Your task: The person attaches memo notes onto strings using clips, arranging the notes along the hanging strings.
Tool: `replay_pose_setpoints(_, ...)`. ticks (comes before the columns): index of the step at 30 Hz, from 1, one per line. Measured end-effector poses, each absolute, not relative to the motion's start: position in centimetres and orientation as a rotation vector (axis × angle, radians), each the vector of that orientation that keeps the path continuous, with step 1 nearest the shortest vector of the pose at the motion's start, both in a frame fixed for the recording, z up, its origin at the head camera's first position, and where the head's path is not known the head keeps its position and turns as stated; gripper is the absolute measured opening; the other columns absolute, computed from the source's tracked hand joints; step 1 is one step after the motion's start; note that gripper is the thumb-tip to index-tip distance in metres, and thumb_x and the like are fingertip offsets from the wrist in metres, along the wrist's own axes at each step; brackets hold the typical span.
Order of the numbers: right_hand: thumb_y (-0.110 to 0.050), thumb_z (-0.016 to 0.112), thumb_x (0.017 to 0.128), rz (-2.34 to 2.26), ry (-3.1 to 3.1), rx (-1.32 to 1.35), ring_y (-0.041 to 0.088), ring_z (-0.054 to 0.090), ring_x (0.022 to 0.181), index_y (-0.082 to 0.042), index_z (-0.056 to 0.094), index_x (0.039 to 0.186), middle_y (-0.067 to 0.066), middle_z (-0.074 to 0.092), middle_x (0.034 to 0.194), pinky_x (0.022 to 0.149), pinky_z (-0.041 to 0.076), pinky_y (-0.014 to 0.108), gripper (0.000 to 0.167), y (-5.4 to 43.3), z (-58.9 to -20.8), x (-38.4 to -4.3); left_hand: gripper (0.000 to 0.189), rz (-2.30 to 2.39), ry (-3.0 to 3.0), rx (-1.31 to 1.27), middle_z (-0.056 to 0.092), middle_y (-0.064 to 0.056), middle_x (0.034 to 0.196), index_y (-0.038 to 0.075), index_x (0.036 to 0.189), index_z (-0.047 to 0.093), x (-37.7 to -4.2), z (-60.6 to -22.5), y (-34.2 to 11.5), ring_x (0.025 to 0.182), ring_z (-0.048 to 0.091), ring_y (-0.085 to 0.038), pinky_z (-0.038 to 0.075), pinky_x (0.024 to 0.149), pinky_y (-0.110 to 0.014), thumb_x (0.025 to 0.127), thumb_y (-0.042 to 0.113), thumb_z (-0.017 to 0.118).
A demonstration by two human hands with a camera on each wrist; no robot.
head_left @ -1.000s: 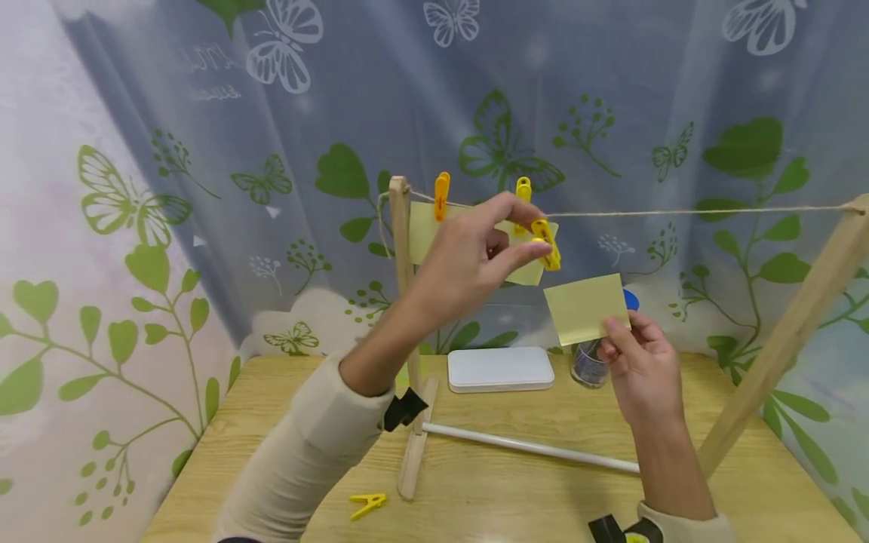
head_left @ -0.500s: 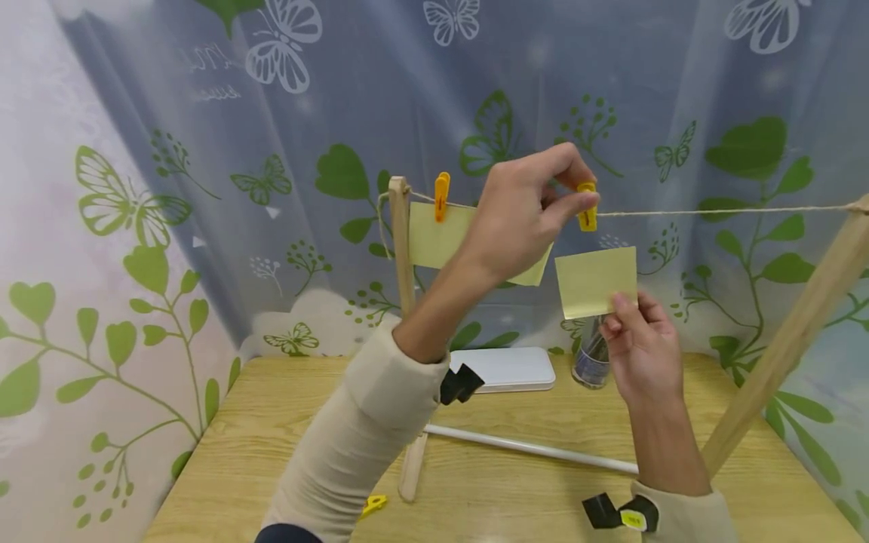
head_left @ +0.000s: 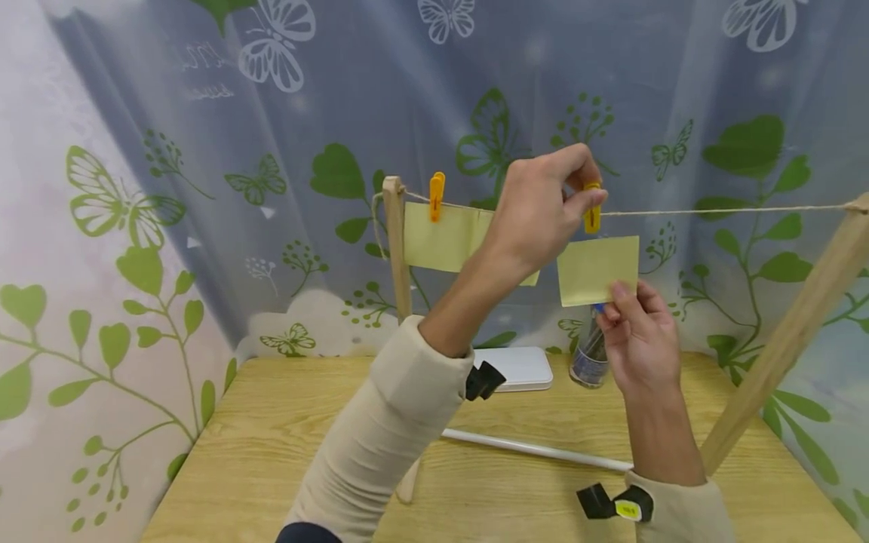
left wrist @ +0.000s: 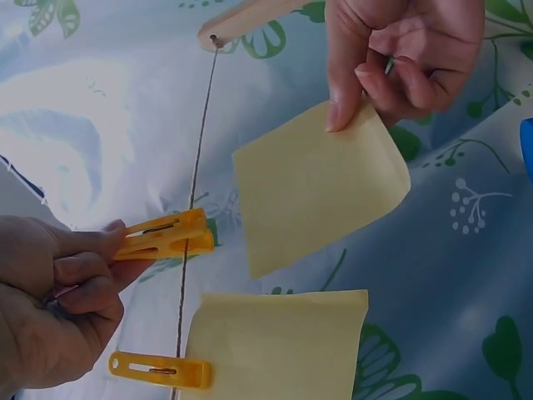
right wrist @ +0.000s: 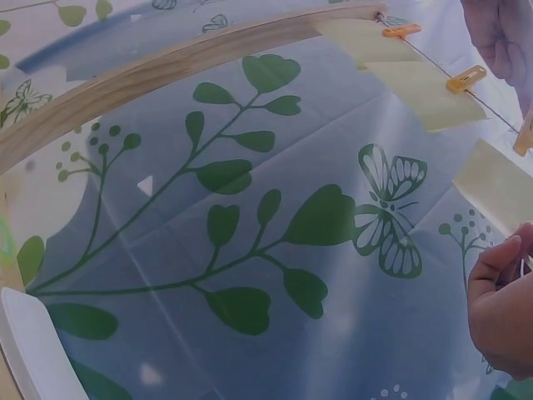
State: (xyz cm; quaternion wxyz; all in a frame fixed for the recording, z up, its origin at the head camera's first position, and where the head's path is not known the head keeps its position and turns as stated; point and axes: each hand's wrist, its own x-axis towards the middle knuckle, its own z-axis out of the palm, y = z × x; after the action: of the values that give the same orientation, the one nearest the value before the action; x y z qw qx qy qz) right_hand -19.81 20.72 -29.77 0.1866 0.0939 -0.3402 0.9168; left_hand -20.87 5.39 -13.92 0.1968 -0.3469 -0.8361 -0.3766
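Note:
My left hand (head_left: pixel 543 204) pinches a yellow clothespin (head_left: pixel 593 215) at the string (head_left: pixel 713 211). In the left wrist view the clothespin's front end overlaps the string, pointing toward the papers' side. My right hand (head_left: pixel 643 347) holds a pale yellow sticky note (head_left: pixel 596 273) by its lower right corner, thumb in front, just below the clothespin. The note's upper edge lies apart from the string. Left of it hang two similar notes: one (head_left: pixel 434 245) under an orange clothespin (head_left: pixel 437 197), the other (left wrist: pixel 279 346) under a yellow-orange clothespin (left wrist: pixel 162 369), largely hidden by my left hand in the head view.
Two wooden posts, a left one (head_left: pixel 395 249) and a slanted right one (head_left: pixel 787 332), carry the string. A white rod (head_left: pixel 536 447) runs low between them. On the wooden table (head_left: pixel 271 445) stand a white case (head_left: pixel 519 369) and a clear jar (head_left: pixel 589 363). A patterned curtain hangs behind.
My left hand has carried the clothespin right and up to the string, turning it upright. My right hand has raised the note toward it. My left sleeve now covers the loose clothespin on the table.

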Motion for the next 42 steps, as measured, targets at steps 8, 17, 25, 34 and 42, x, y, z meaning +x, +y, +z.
replay_pose_setpoints(8,0.002,0.057,0.091,2.591,-0.919,0.305,0.010,0.052,0.059,-0.002,0.062,0.093,0.004,0.057,0.074,0.054,0.044,0.019,0.008,20.2,-29.0,-19.9,0.012,-1.094,-2.366,-0.961,0.070,-0.003,0.091,0.007,0.095,0.065,-20.7,-14.2,5.4,0.074,0.067,-0.010,0.046,0.062,-0.014,0.089,0.018,0.066)
replay_pose_setpoints(17,0.002,0.057,0.091,2.587,-0.920,0.306,0.010,0.052,0.059,-0.002,0.063,0.094,0.004,0.058,0.077,0.055,0.046,0.018,0.008,19.9,-28.7,-19.8,0.021,-1.016,-2.465,-0.934,0.070,0.000,0.099,0.010,0.107,0.068,-20.8,-14.2,5.4,0.084,0.065,-0.009,0.046,0.066,-0.015,0.090,0.023,0.065)
replay_pose_setpoints(25,0.003,0.060,0.089,2.602,-0.883,0.283,0.010,0.054,0.058,0.000,0.063,0.095,0.005,0.059,0.080,0.055,0.047,0.018,0.007,19.8,-28.7,-19.6,0.035,-0.993,-2.506,-0.916,0.070,0.001,0.112,0.014,0.123,0.065,-21.0,-14.5,6.0,0.092,0.065,-0.010,0.044,0.065,-0.015,0.090,0.027,0.065)
replay_pose_setpoints(34,0.003,0.056,0.090,2.633,-0.838,0.331,0.011,0.057,0.058,0.000,0.060,0.097,0.006,0.059,0.081,0.057,0.049,0.019,0.008,19.9,-28.6,-19.4,0.042,-0.933,-2.532,-0.967,0.061,0.004,0.131,0.017,0.132,0.058,-21.0,-14.4,6.1,0.074,0.061,-0.007,0.041,0.077,-0.015,0.093,0.032,0.060)
replay_pose_setpoints(42,0.000,0.058,0.091,2.621,-0.912,0.344,0.009,0.055,0.060,-0.002,0.058,0.101,0.004,0.057,0.083,0.058,0.048,0.018,0.010,20.0,-28.6,-19.4,0.044,-1.018,-2.533,-0.993,0.071,-0.001,0.109,0.018,0.138,0.050,-20.9,-14.4,5.6,0.039,0.051,-0.010,0.045,0.051,-0.019,0.096,0.028,0.056)
